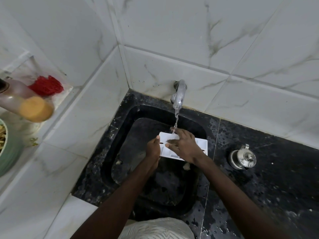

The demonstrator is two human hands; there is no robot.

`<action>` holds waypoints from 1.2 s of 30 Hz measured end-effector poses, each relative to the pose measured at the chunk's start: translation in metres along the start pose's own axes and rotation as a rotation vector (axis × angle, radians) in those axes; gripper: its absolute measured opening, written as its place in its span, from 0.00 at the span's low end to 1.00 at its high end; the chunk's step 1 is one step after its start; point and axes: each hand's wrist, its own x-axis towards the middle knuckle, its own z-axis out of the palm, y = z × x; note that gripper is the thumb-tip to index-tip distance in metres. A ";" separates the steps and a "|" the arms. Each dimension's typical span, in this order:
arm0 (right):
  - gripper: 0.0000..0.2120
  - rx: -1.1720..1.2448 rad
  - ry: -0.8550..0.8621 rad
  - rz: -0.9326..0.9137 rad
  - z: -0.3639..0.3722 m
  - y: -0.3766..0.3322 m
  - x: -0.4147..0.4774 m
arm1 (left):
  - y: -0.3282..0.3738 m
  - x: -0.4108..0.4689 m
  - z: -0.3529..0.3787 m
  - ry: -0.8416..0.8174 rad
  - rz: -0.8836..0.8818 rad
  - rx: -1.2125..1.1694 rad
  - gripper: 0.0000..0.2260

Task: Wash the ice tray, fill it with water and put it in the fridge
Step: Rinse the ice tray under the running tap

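A white ice tray [201,144] is held level over the black sink [120,128], under the running tap [179,94]. My left hand [153,148] grips the tray's left end, thumb on top. My right hand [183,145] lies flat across the tray's top with fingers spread, covering most of its compartments. The stream of water [176,119] lands at my right fingertips on the tray's far edge.
A small steel pot with a lid [242,158] stands on the wet black counter [276,178] to the right. On a tiled ledge at the left are a red scrubber [46,86], a bottle with orange liquid [25,104] and a green bowl [6,152].
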 end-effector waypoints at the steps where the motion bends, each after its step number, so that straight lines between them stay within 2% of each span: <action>1: 0.29 -0.013 -0.007 -0.019 -0.002 0.001 -0.002 | 0.001 0.000 -0.004 0.007 0.015 0.007 0.16; 5: 0.17 -0.067 0.099 0.018 -0.008 0.009 -0.002 | 0.003 -0.002 -0.004 -0.010 0.067 -0.034 0.17; 8: 0.24 -0.107 0.101 0.069 0.000 0.000 0.004 | 0.005 -0.004 0.001 -0.007 0.113 -0.005 0.17; 11: 0.35 -0.083 0.080 -0.031 0.006 -0.004 0.001 | 0.009 0.002 -0.009 0.003 0.136 -0.007 0.17; 12: 0.34 -0.071 0.074 -0.046 0.003 -0.002 -0.002 | 0.009 0.005 -0.013 0.005 0.144 -0.001 0.16; 15: 0.23 -0.069 0.084 0.006 -0.004 0.004 -0.003 | 0.010 0.005 -0.016 -0.004 0.144 0.006 0.16; 16: 0.23 -0.092 0.102 0.030 -0.003 0.004 -0.002 | 0.010 0.004 -0.013 -0.008 0.143 -0.003 0.16; 18: 0.28 -0.115 0.131 0.070 0.001 -0.002 0.002 | 0.010 0.001 -0.010 -0.026 0.144 -0.005 0.16; 20: 0.32 -0.080 0.123 0.035 0.004 -0.008 0.004 | 0.012 -0.001 -0.012 -0.024 0.148 0.014 0.16; 23: 0.28 -0.057 0.084 -0.071 0.002 -0.006 -0.001 | 0.009 0.005 -0.021 0.004 0.137 0.053 0.17; 26: 0.21 -0.096 0.129 -0.017 0.002 0.000 -0.003 | 0.006 0.002 -0.020 -0.014 0.119 0.037 0.17; 28: 0.25 -0.134 0.149 0.032 0.004 -0.004 -0.003 | 0.006 -0.001 -0.016 -0.019 0.134 0.030 0.15; 31: 0.31 -0.115 0.099 0.003 0.007 -0.010 -0.004 | 0.007 -0.002 -0.017 -0.008 0.152 0.037 0.15; 36: 0.28 -0.090 0.257 0.061 0.003 -0.001 -0.013 | 0.006 0.001 -0.032 0.037 0.134 0.027 0.15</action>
